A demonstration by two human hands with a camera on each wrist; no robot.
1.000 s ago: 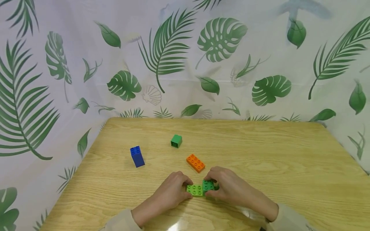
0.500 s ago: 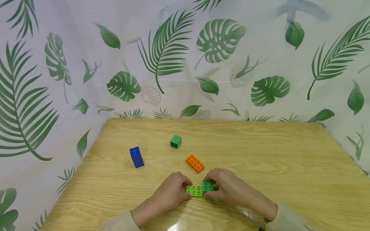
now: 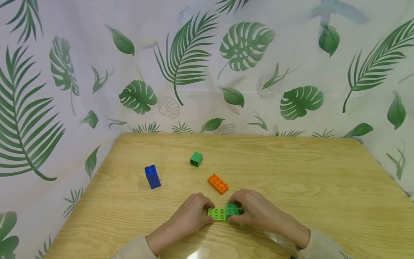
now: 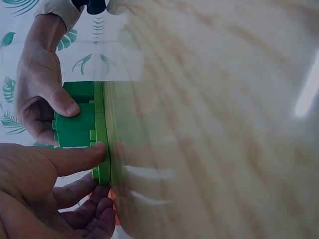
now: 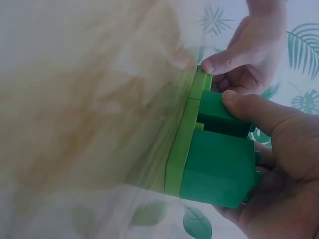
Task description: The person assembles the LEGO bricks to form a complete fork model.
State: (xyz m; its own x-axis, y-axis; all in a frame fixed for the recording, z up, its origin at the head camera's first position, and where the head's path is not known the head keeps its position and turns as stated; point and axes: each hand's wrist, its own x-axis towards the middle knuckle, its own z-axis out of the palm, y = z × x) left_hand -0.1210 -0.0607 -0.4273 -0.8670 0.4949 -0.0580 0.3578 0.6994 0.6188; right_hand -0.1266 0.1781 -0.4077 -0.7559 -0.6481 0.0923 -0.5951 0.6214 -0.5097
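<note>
Two light green flat bricks lie end to end on the table; the left one (image 3: 216, 214) is pinched between the thumb and fingers of my left hand (image 3: 192, 214). My right hand (image 3: 257, 210) grips a dark green block (image 3: 231, 208) standing on the light green bricks. In the right wrist view this gripped block (image 5: 214, 107) sits over the seam of the two flat bricks. A second dark green block (image 5: 217, 167) stands on the light green strip nearer that camera, with a narrow gap between the blocks. In the head view my right hand hides most of that second block.
An orange flat brick (image 3: 217, 183) lies just beyond the hands. Farther back, a green block (image 3: 196, 159) rests on its side. A tall blue block (image 3: 152, 176) stands at left. Behind the wooden table (image 3: 307, 169) hangs a leaf-patterned cloth (image 3: 200, 115).
</note>
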